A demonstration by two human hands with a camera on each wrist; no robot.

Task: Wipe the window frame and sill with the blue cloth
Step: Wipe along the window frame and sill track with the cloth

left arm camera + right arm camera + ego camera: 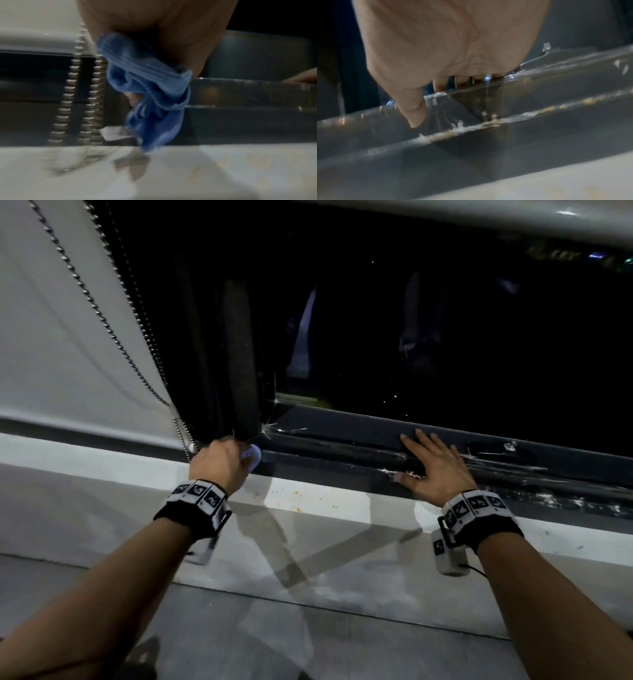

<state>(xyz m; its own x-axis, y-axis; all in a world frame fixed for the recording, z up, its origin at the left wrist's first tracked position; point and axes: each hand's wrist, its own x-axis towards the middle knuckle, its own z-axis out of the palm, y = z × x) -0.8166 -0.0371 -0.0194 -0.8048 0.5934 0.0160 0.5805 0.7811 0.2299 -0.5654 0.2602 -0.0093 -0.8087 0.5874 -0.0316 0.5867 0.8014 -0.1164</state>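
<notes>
My left hand (pixel 222 460) grips the bunched blue cloth (pixel 150 86) at the lower left corner of the dark window frame (pixel 342 426); in the head view only a pale bit of cloth (pixel 251 455) shows past the knuckles. The cloth hangs from my fist down to the track beside the white sill (pixel 308 501). My right hand (pixel 433 463) lies flat, fingers spread, on the frame's bottom rail to the right. In the right wrist view the right hand's (pixel 447 75) thumb and fingers rest on the dusty grey rail (pixel 539 108), which carries crusted pale dirt.
A metal bead chain (pixel 102 313) hangs along the white blind (pixel 51 320) at the left, ending next to my left hand; its chain loops (pixel 82 101) hang beside the cloth. The glass (pixel 445 337) is dark. A small latch (pixel 510 445) sits on the rail right of my right hand.
</notes>
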